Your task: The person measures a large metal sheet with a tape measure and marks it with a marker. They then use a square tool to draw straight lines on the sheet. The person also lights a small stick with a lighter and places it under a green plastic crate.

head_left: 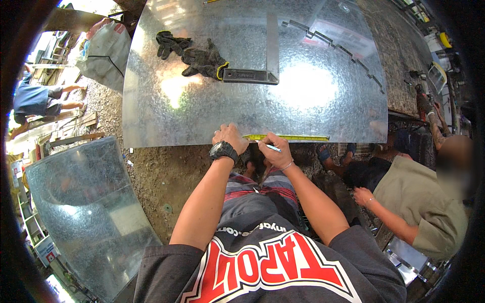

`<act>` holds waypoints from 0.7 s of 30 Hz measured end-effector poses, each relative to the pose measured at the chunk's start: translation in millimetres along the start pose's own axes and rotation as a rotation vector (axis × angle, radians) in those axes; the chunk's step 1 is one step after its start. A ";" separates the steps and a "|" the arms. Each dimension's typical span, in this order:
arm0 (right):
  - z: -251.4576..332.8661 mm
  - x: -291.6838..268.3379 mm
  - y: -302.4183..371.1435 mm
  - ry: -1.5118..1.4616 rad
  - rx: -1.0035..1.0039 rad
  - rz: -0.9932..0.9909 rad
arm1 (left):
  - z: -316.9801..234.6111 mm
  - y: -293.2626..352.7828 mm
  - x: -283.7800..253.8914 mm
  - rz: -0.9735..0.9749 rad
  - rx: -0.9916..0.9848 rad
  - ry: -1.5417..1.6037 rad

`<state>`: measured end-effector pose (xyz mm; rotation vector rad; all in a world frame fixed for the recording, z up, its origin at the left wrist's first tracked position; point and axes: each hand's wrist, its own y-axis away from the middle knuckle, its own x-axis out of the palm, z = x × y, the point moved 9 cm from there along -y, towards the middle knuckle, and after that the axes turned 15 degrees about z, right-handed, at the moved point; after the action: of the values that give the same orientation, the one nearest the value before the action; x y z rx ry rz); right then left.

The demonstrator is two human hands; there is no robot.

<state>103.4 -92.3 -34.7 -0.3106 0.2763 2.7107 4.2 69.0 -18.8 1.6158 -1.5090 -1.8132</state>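
Note:
A shiny galvanized metal sheet (202, 111) lies before me. Along its near edge runs the yellow blade of a tape measure (303, 138). My left hand (232, 137), a black watch on its wrist, is closed at the blade's left end; whatever part of the tape sits under the fingers is hidden. In my right hand (275, 151) is a slim white and light-blue pen (273, 148), its tip down by the blade close to my left hand. Farther back on the sheet lie a metal try square (252, 76) and a pair of dark work gloves (204, 58).
A thin, stepped dark strip (333, 44) crosses the sheet's far right. Another curved metal sheet (86, 202) stands at the left, below a whitish sack (105, 53). A co-worker in an olive shirt (414, 202) sits close on my right; another person (38, 98) is at far left.

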 end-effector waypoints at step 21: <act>0.7 -1.2 -4.5 0.003 0.070 0.033 | 1.5 -1.7 1.6 -0.005 0.008 -0.004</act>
<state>106.1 -88.4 -34.4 -0.2927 0.3803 2.7262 3.1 69.3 -21.3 1.6219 -1.5166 -1.8167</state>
